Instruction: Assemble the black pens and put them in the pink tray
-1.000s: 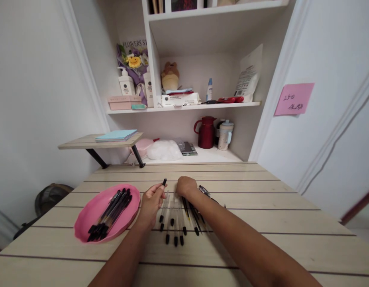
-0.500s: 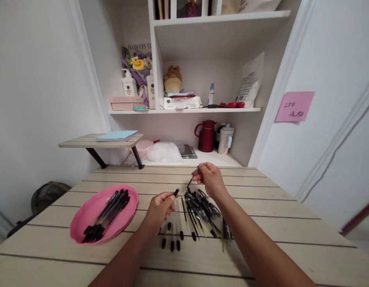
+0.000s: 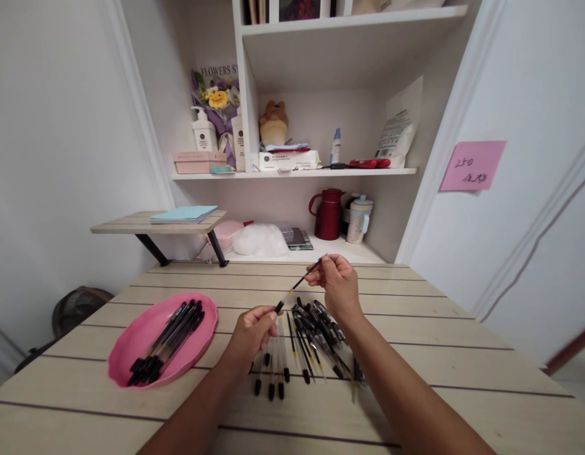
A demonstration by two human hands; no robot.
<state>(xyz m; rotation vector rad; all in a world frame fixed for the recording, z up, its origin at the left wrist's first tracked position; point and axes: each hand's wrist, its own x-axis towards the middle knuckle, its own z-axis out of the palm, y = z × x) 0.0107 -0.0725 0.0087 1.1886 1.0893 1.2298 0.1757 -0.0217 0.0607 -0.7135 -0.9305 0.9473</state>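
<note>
My left hand (image 3: pixel 253 330) is closed on a clear pen barrel (image 3: pixel 274 312) with a black end, held just above the wooden table (image 3: pixel 416 341). My right hand (image 3: pixel 337 285) pinches a thin pen refill (image 3: pixel 302 282), whose tip meets the barrel's open end. Below and between my hands lie a row of clear barrels (image 3: pixel 272 370) and a loose pile of black pen parts (image 3: pixel 321 332). A pink oval tray (image 3: pixel 131 344) at the left holds several assembled black pens (image 3: pixel 172 338).
Behind the table a white shelf unit holds a red kettle (image 3: pixel 327 213), a cup (image 3: pixel 358 218), bottles and a plush toy. A small side shelf (image 3: pixel 155 224) with a blue notebook stands at the back left. A pink note (image 3: pixel 471 165) sticks to the right wall.
My right hand lifted off the pile with a refill and brought its tip to the barrel in my left hand, which moved slightly right.
</note>
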